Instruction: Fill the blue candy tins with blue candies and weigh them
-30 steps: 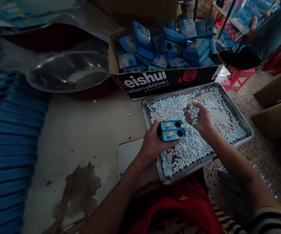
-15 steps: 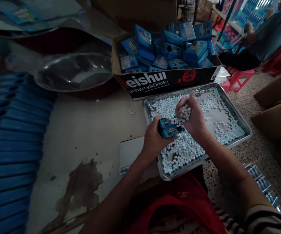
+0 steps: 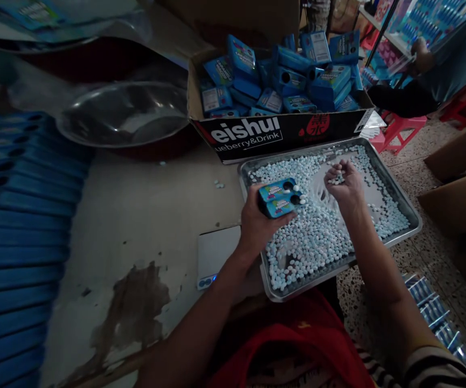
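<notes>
Two small blue candy boxes (image 3: 278,197), each with a round hole on top, are held side by side in my left hand (image 3: 254,223) over the left part of a metal tray (image 3: 392,240). A few white candies (image 3: 296,188) sit at the holes. My right hand (image 3: 346,186) is palm up above the tray's middle, its fingers curled round a small heap of candies. Pale candies (image 3: 317,242) cover much of the tray, with a bare patch near my right hand.
A carton (image 3: 252,137) full of blue boxes stands behind the tray. A flat scale (image 3: 216,253) lies left of the tray. Rows of blue boxes (image 3: 22,242) line the left side, near a metal bowl (image 3: 127,116). Another person's hand (image 3: 422,54) shows at the upper right.
My right hand has moved right, away from the boxes, and holds fewer candies. The boxes' holes are now visible, with my left hand still gripping both boxes.
</notes>
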Tool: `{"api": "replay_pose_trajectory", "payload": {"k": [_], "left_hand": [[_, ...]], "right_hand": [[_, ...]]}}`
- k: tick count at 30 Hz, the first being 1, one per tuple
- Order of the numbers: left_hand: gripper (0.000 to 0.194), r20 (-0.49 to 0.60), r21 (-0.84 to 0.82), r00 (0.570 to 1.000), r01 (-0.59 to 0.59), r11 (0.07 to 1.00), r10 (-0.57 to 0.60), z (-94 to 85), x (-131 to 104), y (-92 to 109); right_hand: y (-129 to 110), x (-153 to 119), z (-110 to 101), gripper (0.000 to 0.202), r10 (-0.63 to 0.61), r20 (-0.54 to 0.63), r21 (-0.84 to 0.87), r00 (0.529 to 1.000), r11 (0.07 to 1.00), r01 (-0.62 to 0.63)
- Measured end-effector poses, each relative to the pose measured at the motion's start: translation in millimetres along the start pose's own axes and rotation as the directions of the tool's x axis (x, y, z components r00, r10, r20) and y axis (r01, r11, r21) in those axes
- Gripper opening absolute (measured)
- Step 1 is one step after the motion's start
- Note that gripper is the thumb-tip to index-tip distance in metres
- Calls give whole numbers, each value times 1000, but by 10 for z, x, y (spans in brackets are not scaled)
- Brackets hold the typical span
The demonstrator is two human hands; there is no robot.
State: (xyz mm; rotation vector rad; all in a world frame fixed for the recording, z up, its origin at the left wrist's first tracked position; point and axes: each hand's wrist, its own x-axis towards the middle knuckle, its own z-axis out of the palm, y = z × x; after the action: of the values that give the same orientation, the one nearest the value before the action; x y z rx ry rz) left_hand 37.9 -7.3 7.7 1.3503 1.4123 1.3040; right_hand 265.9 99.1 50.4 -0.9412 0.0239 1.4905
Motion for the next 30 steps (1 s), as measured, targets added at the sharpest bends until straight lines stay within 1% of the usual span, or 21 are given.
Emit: {"api": "replay_pose_trajectory", "payload": {"k": [1,2,3,4,5,7,9,11,13,14,15,17,19,20,22,24,25,27,28,30], "left_hand": [[80,78,-108,988,142,984,-134,-19,1,52],[81,171,-191,956,269,944,-238,-35,-3,104],[82,255,-245,918,364,899,-303,-43,-9,150],[83,310,-279,891,418,864,-331,-43,-18,184],[84,327,-304,884,433,848,-334,-33,-30,204],[87,310,-343,901,404,848,-304,10,-56,200],[91,292,-386,913,384,839,-284,68,-86,160],[94,342,-387,899,401,830,-275,113,-114,123],[94,407,-310,883,375,874,-235,129,-136,116],[90,412,-250,887,332,910,-210,123,-142,121],[86,389,-178,903,270,946,-185,108,-145,128],[78,291,-18,947,144,989,-133,60,-143,138],[73,237,78,965,96,992,-112,-5,-133,127],[74,234,79,965,100,992,-116,-40,-128,114],[80,243,4,960,142,990,-139,-105,-122,80],[89,259,-89,954,182,979,-153,-146,-125,48],[92,273,-126,951,182,975,-142,-154,-129,33],[92,299,-183,950,149,972,-90,-142,-135,4],[91,297,-198,953,118,973,-55,-127,-134,-15],[91,282,-194,959,50,980,7,-94,-125,-60]], "right_hand": [[-48,40,-35,40,24,-100,35,995,999,-20],[-79,67,-65,39,43,-186,66,982,997,-31],[-93,82,-85,38,56,-247,87,967,996,-36],[-92,88,-97,36,63,-276,96,959,995,-38],[-81,89,-100,35,64,-273,94,960,995,-39],[-41,82,-91,31,76,-210,66,975,996,-63],[-5,69,-79,28,124,-152,44,981,992,-119],[9,51,-83,28,205,-95,79,974,977,-198],[1,27,-103,30,269,16,129,963,955,-269],[-5,14,-115,32,288,78,140,955,945,-296],[-9,0,-126,34,302,132,137,944,938,-320],[7,-22,-146,36,333,195,98,922,929,-356],[58,-34,-159,33,364,213,41,907,924,-380],[93,-34,-163,31,374,215,13,902,923,-386],[165,-24,-170,27,378,198,-27,904,924,-381],[217,-10,-175,26,345,155,-32,926,938,-345],[231,-4,-176,27,311,135,-28,941,950,-310],[237,-7,-167,29,211,126,-22,969,977,-210],[235,-19,-155,31,160,149,-29,976,987,-157],[237,-71,-115,32,83,236,-73,968,995,-67]]}}
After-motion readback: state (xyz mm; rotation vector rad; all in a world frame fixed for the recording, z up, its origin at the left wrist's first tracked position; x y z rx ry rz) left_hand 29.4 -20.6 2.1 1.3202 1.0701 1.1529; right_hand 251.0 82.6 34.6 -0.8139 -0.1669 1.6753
